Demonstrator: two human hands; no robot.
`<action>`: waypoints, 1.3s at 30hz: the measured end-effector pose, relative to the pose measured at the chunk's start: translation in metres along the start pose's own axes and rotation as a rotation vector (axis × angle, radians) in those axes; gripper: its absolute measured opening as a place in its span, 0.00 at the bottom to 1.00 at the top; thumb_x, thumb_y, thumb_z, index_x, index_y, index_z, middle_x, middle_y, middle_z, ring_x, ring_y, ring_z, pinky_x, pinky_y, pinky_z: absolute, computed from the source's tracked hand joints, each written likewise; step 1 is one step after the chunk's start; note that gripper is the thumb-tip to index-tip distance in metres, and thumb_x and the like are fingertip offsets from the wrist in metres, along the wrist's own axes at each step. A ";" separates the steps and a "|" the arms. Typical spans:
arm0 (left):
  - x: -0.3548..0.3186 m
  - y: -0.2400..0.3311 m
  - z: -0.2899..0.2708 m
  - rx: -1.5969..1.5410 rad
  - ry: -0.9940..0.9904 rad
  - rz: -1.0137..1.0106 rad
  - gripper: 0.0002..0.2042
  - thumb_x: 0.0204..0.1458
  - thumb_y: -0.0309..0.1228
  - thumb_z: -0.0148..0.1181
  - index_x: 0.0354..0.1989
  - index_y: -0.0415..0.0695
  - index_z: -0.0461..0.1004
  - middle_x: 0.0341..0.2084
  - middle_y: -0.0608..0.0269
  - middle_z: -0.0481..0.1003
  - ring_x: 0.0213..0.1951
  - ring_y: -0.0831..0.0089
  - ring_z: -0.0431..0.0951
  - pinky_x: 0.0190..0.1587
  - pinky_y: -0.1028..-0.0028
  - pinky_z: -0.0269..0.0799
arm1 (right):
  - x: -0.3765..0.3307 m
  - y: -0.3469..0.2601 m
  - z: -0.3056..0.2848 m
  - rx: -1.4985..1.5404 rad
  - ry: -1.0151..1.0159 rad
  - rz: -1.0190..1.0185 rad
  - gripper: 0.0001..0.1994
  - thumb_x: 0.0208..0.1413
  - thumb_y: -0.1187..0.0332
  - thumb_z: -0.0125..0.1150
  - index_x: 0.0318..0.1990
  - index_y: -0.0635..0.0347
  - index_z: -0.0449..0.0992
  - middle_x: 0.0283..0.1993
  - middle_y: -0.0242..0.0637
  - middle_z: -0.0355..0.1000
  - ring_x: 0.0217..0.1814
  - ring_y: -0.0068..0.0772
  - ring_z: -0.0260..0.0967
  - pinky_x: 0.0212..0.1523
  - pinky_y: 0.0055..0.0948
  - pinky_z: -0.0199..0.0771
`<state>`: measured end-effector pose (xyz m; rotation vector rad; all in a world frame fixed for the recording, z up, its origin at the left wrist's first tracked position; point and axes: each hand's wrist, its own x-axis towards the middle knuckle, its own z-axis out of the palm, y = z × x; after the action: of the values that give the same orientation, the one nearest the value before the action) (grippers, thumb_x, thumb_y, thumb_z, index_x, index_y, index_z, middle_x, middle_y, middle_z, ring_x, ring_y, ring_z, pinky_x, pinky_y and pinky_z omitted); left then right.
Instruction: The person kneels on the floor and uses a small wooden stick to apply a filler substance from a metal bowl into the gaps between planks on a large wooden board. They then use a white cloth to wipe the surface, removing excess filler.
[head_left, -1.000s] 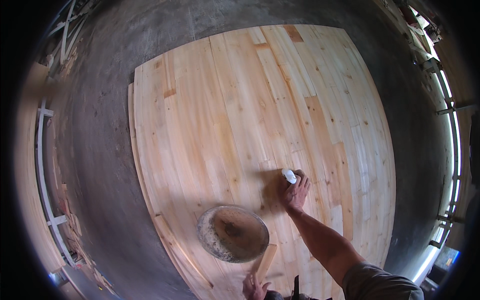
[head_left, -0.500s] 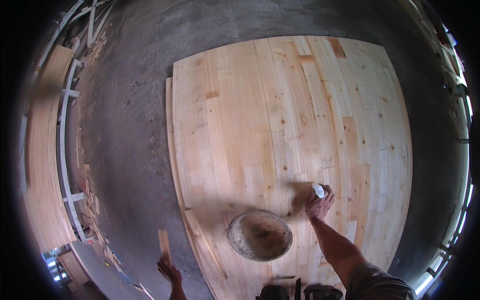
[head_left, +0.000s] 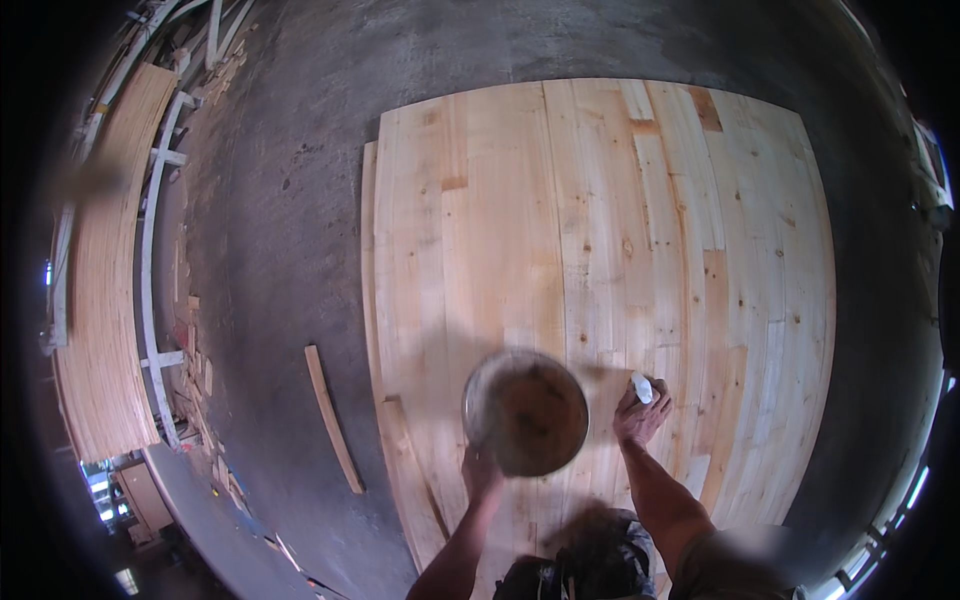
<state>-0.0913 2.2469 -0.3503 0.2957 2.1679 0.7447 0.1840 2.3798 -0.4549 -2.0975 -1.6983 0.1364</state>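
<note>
A round basin (head_left: 526, 412), dark and brown inside with a pale worn rim, is over the near part of a large panel of pale wooden boards (head_left: 500, 230). My left hand (head_left: 482, 470) grips the basin's near-left rim; its fingertips are hidden. The basin looks raised off the boards, with a shadow to its upper left. To its right, my right hand (head_left: 643, 412) is closed around a small white object (head_left: 642, 388) whose rounded end sticks up. The rest of that object is hidden by the fingers, and I cannot tell its kind.
A thin wooden strip (head_left: 334, 420) lies on the grey concrete floor (head_left: 280, 250) left of the panel. Another strip (head_left: 415, 465) rests along the panel's near-left edge. Stacked wooden sheets (head_left: 115, 270) stand at far left beside a white metal frame (head_left: 153, 270) and wood scraps.
My left hand has let go of the wooden strip, which now lies on the floor, and has taken hold of the basin, which has risen and tilted. My right hand stays nearly in place.
</note>
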 end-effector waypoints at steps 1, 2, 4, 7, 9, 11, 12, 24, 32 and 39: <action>0.035 0.037 0.011 0.271 0.029 0.186 0.19 0.75 0.40 0.55 0.59 0.33 0.75 0.46 0.40 0.83 0.37 0.54 0.89 0.28 0.60 0.85 | 0.001 0.000 0.001 -0.001 0.009 -0.011 0.16 0.72 0.61 0.66 0.58 0.58 0.71 0.63 0.48 0.73 0.62 0.60 0.70 0.65 0.61 0.65; 0.060 0.074 0.033 -0.067 -0.024 0.058 0.18 0.75 0.38 0.55 0.59 0.32 0.72 0.43 0.40 0.83 0.39 0.50 0.90 0.29 0.59 0.88 | 0.001 0.000 0.002 -0.001 -0.003 -0.010 0.16 0.72 0.61 0.66 0.58 0.58 0.71 0.63 0.48 0.73 0.63 0.60 0.70 0.65 0.61 0.65; 0.121 0.154 0.072 -0.042 -0.016 0.196 0.17 0.77 0.35 0.55 0.59 0.31 0.69 0.41 0.45 0.83 0.34 0.58 0.91 0.28 0.63 0.90 | 0.001 -0.001 0.004 0.008 0.051 -0.059 0.17 0.72 0.61 0.66 0.59 0.58 0.70 0.63 0.48 0.73 0.63 0.60 0.70 0.64 0.62 0.65; 0.176 0.217 0.104 -0.203 -0.261 0.556 0.21 0.78 0.40 0.58 0.66 0.32 0.71 0.53 0.44 0.85 0.48 0.58 0.89 0.49 0.58 0.88 | -0.001 0.000 0.009 -0.044 -0.001 -0.004 0.17 0.73 0.59 0.64 0.59 0.58 0.70 0.63 0.48 0.73 0.62 0.60 0.71 0.63 0.61 0.67; 0.182 0.201 0.087 0.077 -0.023 0.790 0.24 0.75 0.40 0.62 0.71 0.36 0.72 0.56 0.44 0.84 0.59 0.49 0.84 0.62 0.53 0.81 | -0.003 0.002 0.010 -0.086 0.011 -0.038 0.18 0.76 0.54 0.61 0.59 0.58 0.71 0.61 0.48 0.73 0.60 0.59 0.71 0.60 0.61 0.69; 0.173 0.149 0.047 0.476 0.337 0.818 0.27 0.69 0.40 0.67 0.72 0.41 0.75 0.61 0.42 0.81 0.65 0.40 0.78 0.67 0.49 0.75 | -0.004 0.005 0.011 -0.087 -0.035 -0.021 0.22 0.76 0.50 0.60 0.60 0.60 0.73 0.60 0.48 0.73 0.60 0.60 0.71 0.58 0.61 0.69; 0.172 0.122 0.025 0.584 0.501 0.853 0.27 0.68 0.40 0.67 0.73 0.42 0.74 0.67 0.44 0.76 0.69 0.39 0.74 0.68 0.44 0.72 | -0.004 0.006 0.014 -0.084 -0.028 -0.020 0.22 0.76 0.50 0.61 0.61 0.60 0.73 0.60 0.48 0.74 0.60 0.60 0.71 0.58 0.61 0.70; 0.257 0.073 -0.034 0.700 0.357 0.952 0.32 0.67 0.39 0.60 0.79 0.43 0.68 0.77 0.47 0.62 0.78 0.37 0.64 0.76 0.37 0.61 | 0.019 -0.020 0.021 0.146 -0.024 -0.003 0.19 0.75 0.50 0.64 0.50 0.61 0.77 0.53 0.50 0.74 0.56 0.60 0.70 0.55 0.61 0.68; 0.260 0.068 -0.040 0.776 0.277 0.834 0.34 0.67 0.43 0.61 0.80 0.43 0.69 0.80 0.44 0.60 0.81 0.34 0.59 0.79 0.38 0.55 | 0.246 -0.275 0.183 0.351 -0.156 -0.444 0.19 0.65 0.58 0.76 0.55 0.59 0.78 0.57 0.44 0.77 0.61 0.58 0.73 0.62 0.54 0.68; 0.260 0.080 -0.052 0.674 0.237 0.792 0.32 0.65 0.44 0.64 0.75 0.46 0.72 0.74 0.46 0.65 0.75 0.39 0.67 0.73 0.40 0.64 | 0.311 -0.377 0.278 0.169 -0.049 -0.387 0.23 0.68 0.50 0.71 0.56 0.60 0.76 0.61 0.48 0.76 0.62 0.62 0.73 0.60 0.61 0.70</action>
<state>-0.3022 2.4033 -0.4378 1.5394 2.4671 0.4246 -0.1780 2.8080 -0.4981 -1.6247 -2.0095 0.2056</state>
